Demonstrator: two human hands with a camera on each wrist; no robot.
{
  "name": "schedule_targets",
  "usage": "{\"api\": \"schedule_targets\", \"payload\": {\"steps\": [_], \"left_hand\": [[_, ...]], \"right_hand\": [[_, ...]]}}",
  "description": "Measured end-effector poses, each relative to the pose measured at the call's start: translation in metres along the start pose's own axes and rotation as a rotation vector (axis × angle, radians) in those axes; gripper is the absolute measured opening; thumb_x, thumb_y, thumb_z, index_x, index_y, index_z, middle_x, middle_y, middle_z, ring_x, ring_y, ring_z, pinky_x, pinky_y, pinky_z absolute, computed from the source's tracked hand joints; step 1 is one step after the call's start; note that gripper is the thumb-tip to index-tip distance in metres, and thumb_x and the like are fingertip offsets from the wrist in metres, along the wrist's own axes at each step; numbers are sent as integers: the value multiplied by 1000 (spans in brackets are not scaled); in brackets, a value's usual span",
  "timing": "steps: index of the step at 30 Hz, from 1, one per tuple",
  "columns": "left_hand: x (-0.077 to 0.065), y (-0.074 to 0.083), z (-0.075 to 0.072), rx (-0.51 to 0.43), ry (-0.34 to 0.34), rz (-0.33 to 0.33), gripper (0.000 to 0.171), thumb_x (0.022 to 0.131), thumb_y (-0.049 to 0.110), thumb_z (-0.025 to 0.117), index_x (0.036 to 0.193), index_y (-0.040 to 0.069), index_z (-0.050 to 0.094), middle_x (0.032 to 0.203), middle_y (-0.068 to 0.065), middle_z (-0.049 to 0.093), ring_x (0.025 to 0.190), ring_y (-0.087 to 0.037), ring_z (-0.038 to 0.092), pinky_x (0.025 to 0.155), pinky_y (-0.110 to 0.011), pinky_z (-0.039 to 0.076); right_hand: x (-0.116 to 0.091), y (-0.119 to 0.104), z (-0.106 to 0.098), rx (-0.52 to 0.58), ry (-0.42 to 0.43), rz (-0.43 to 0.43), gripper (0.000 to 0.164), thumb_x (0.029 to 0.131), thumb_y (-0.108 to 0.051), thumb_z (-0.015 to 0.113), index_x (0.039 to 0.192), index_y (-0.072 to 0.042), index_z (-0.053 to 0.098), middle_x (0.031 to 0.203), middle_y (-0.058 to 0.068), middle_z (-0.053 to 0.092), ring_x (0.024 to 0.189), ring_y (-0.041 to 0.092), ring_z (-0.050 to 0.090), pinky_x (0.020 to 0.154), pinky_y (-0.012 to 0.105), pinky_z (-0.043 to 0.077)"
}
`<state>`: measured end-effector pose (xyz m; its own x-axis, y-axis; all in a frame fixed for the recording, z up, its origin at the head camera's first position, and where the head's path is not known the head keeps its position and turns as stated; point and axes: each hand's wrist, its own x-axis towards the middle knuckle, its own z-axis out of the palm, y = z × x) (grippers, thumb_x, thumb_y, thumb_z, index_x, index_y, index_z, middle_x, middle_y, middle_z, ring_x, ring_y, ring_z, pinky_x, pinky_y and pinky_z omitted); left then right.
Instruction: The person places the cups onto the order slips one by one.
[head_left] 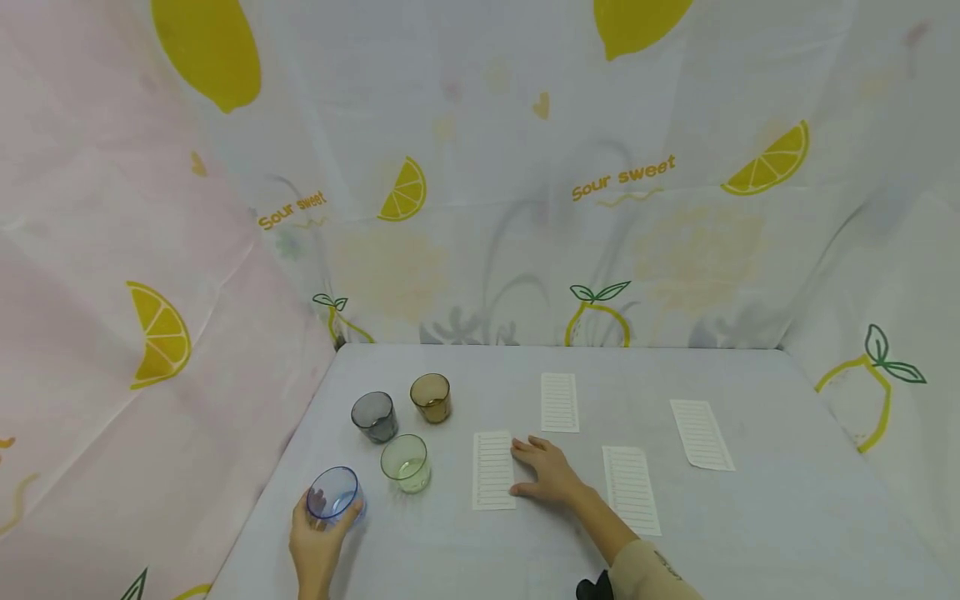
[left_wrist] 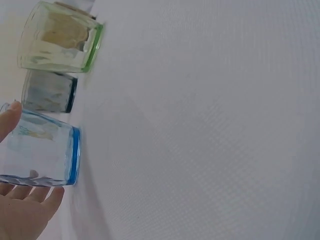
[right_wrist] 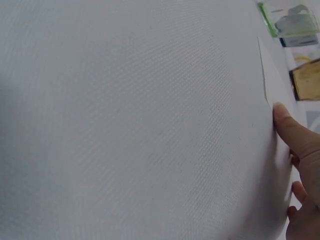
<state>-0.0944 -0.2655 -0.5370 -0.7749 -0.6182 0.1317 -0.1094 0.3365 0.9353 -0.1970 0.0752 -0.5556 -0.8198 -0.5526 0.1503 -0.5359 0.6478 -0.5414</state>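
My left hand (head_left: 318, 546) grips a clear blue glass (head_left: 335, 493) at the table's left side. In the left wrist view its thumb lies on one side of the blue glass (left_wrist: 40, 150) and the fingers on the other. Beside it stand a green glass (head_left: 406, 464), a grey glass (head_left: 374, 417) and an amber glass (head_left: 431, 398). My right hand (head_left: 553, 477) rests with spread fingers at the right edge of a white lined paper strip (head_left: 492, 475). Its thumb (right_wrist: 287, 125) touches the paper's edge in the right wrist view.
Three more lined paper strips lie on the white-covered table: one farther back (head_left: 559, 402), one right of the right hand (head_left: 631, 492) and one at the far right (head_left: 702, 435). A lemon-print cloth (head_left: 480, 167) hangs behind the table and along both sides.
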Motion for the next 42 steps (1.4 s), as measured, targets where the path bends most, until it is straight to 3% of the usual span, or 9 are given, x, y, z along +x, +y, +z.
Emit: {"api": "schedule_targets", "payload": {"steps": [5, 8, 11, 13, 23, 32, 39, 42], "left_hand": [[-3, 3, 1, -49, 30, 1, 87, 69, 3, 81, 137, -15, 30, 134, -40, 37, 122, -54, 38, 98, -56, 34], [-3, 5, 1, -59, 49, -6, 85, 69, 3, 81, 137, -12, 32, 134, -37, 40, 122, -52, 41, 103, -39, 38], [-2, 10, 0, -76, 64, 15, 83, 69, 2, 81, 137, -11, 35, 132, -35, 44, 121, -49, 43, 99, -18, 39], [-1, 14, 0, -83, 64, 32, 82, 69, 1, 81, 136, -11, 36, 131, -35, 45, 121, -49, 44, 95, -13, 39], [2, 43, -1, -93, -9, 80, 83, 67, -1, 81, 137, -10, 36, 133, -33, 45, 121, -48, 44, 98, -22, 39], [0, 63, 1, -77, -92, 132, 82, 66, -3, 81, 136, -7, 40, 131, -29, 49, 120, -40, 49, 97, -18, 40], [-4, 74, 3, -101, -153, 128, 82, 67, -3, 81, 137, -3, 40, 133, -25, 50, 113, -5, 51, 99, -16, 38], [-8, 78, 5, -116, -183, 130, 82, 67, -3, 81, 137, -4, 39, 133, -24, 49, 112, -2, 49, 100, -15, 37]], "right_hand": [[0, 0, 0, -5, 1, -3, 65, 76, -33, 76, 123, 7, 56, 135, 21, 50, 125, 47, 40, 98, 63, 33], [-1, 0, 0, -3, 3, -4, 64, 76, -33, 76, 123, 6, 57, 134, 21, 51, 125, 47, 40, 98, 62, 33], [-1, 1, 1, 2, 7, -5, 65, 76, -34, 75, 123, 6, 57, 134, 20, 51, 125, 47, 40, 98, 62, 33], [-1, 2, 1, 2, 6, -5, 64, 77, -34, 75, 124, 6, 56, 134, 20, 51, 125, 47, 40, 98, 62, 33], [0, 4, 4, 20, 29, 7, 65, 76, -38, 75, 123, 4, 58, 134, 16, 53, 126, 44, 41, 99, 61, 34], [3, -1, 3, -21, 24, 4, 65, 72, -35, 78, 122, 2, 60, 134, 20, 51, 123, 47, 42, 96, 65, 34], [5, -9, -2, -77, -74, 44, 59, 75, -34, 76, 123, -2, 61, 136, 16, 51, 128, 45, 37, 97, 65, 31], [5, -9, -2, -91, -84, 50, 61, 76, -37, 75, 124, -2, 60, 136, 15, 51, 129, 44, 37, 98, 64, 31]]}}
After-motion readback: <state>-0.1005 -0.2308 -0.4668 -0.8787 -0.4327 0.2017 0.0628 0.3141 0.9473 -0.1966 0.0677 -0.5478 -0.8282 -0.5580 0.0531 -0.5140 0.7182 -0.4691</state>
